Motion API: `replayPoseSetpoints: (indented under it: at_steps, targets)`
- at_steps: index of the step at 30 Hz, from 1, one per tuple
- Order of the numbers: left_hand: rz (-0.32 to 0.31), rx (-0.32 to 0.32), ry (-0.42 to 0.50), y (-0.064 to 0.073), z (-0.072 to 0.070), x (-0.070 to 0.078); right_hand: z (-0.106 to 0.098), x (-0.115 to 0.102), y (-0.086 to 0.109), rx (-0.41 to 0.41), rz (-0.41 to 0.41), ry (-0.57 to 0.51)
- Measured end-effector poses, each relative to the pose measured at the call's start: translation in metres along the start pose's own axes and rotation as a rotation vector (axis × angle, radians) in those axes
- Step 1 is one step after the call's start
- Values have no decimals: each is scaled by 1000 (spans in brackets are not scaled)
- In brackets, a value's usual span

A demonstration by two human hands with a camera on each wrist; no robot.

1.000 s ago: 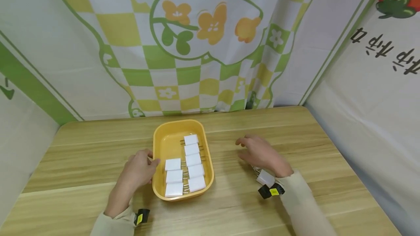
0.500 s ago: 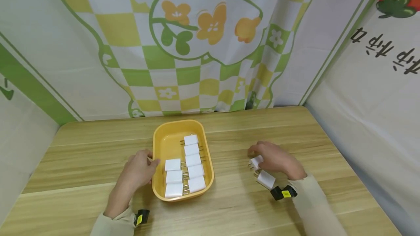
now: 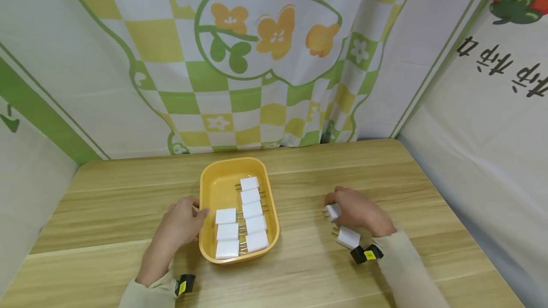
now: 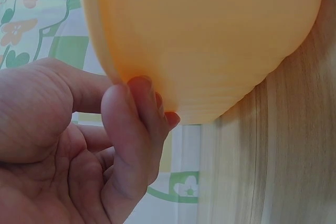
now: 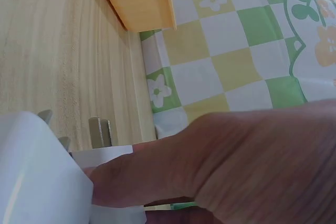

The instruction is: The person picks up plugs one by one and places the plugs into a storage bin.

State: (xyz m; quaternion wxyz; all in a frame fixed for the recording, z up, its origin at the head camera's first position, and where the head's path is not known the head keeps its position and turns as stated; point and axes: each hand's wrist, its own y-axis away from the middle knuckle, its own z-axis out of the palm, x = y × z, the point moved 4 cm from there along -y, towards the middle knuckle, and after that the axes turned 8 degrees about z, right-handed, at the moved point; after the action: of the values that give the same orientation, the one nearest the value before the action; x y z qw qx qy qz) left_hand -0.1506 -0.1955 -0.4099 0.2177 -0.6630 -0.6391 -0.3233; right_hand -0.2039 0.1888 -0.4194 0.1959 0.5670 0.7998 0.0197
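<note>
My left hand (image 3: 181, 220) pinches the left rim of a yellow plastic tray (image 3: 205, 239); in the left wrist view its curled fingers (image 4: 126, 129) lie against the outer wall. Inside the tray, several white charger plugs sit in two columns, prongs showing at their sides. To the right, my right hand (image 3: 355, 208) grips a small white charger plug (image 3: 333, 212) with its prongs pointing left. A second loose charger plug (image 3: 348, 237) lies on the table just below that hand. In the right wrist view the thumb (image 5: 121, 179) presses the held plug, partly hidden behind the nearer plug (image 5: 42, 177).
The wooden table (image 3: 299, 270) carries the tray and the loose plugs. A checked, flowered curtain (image 3: 252, 101) hangs along its back edge, and white printed cloth (image 3: 484, 156) closes the right side. A black camera (image 3: 364, 254) is strapped to the right wrist.
My right hand has moved to the right and down from over the table, and its fingers have come onto the farther loose charger plug. The left hand and tray have stayed in place.
</note>
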Motion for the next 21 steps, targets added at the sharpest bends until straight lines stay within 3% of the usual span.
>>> replayPoseSetpoints:
  at_steps: [8,21]
  targets:
    - [4,2,-4,0,0,0,-2,-5,-3,24,20,-28]
    - [0,4,-7,0,1,0,-19,-52,-14,115,-120,4]
